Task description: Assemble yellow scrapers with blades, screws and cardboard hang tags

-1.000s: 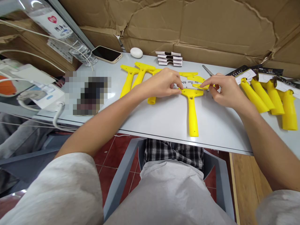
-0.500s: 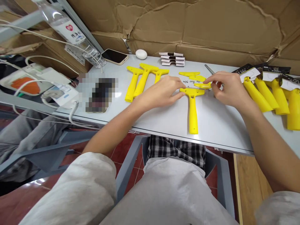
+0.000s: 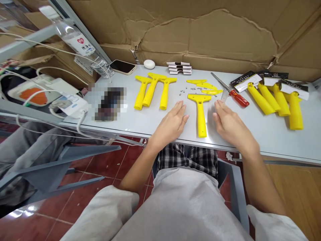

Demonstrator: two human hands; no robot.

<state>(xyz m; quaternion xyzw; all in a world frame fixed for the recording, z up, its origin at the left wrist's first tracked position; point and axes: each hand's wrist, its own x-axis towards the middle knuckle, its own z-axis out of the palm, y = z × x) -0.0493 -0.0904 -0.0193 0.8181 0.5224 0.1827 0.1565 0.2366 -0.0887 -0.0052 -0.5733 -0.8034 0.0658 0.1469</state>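
Observation:
A yellow T-shaped scraper handle [image 3: 201, 117] lies on the table between my two hands, its head away from me. My left hand [image 3: 173, 122] rests to its left, fingers stretched out, holding nothing. On the other side, my right hand [image 3: 230, 124] also lies with fingers extended and nothing in it. Beyond the handle are several flat yellow blade covers [image 3: 212, 91] and small metal screws [image 3: 184, 91]. A red-handled screwdriver [image 3: 239, 98] lies past my right hand. Three more yellow scraper handles [image 3: 165, 95] lie to the left.
On the right are several carded yellow scrapers [image 3: 282, 102]. At the back stand stacked white packets [image 3: 179, 68], a white oval object [image 3: 149, 64] and a phone [image 3: 122, 67]. A water bottle [image 3: 80, 43], cables and a power strip [image 3: 70, 105] crowd the left. Cardboard [image 3: 163, 30] walls the rear.
Both my hands have drawn back toward me from the blade covers and the handle's head, and their fingers have straightened. The screwdriver now shows fully. The view has shifted slightly.

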